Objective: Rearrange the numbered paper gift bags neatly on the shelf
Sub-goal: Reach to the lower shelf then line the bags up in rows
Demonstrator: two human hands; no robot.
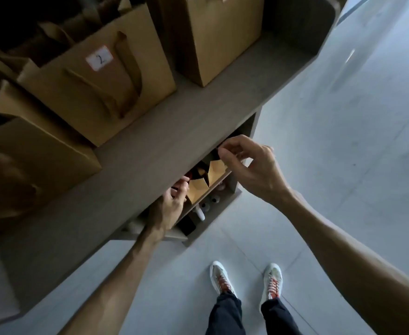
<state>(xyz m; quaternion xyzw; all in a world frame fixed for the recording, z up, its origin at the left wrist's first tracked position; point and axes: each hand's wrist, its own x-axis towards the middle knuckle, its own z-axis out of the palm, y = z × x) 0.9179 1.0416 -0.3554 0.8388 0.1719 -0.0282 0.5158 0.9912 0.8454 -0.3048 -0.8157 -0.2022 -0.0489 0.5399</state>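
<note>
In the head view, the person stands at a grey shelf unit [164,131] and reaches with both arms into the lower compartment, under the top board. A small brown paper gift bag [207,183] sits there with its mouth open and facing up and outward toward the person; only its top edge and folded gussets show, so its number cannot be read. Its long axis appears to run from lower left to upper right along the shelf front, though most of it is hidden by the board.

The left hand [172,201] curls round the bag's near-left corner, fingers tucked in at the rim, likely steadying that end. The right hand [249,165] has thumb and fingers pinched together at the far-right top edge, apparently on the rim or a handle; the exact contact is shadowed. With a hand at each end, the bag can probably be slid or squared without crumpling.

On the top board stand larger bags: the bag labelled 2 [97,76] faces the camera upright, with its handles hanging down the front and its label turned slightly askew. A plain bag [222,37] stands to its right, well apart, and another bag [29,160] crowds in at the left, touching or nearly so. Below the held bag, a lower shelf carries small pale objects too dim to name. White sneakers [247,279] stand on the pale tiled floor [343,141].
</note>
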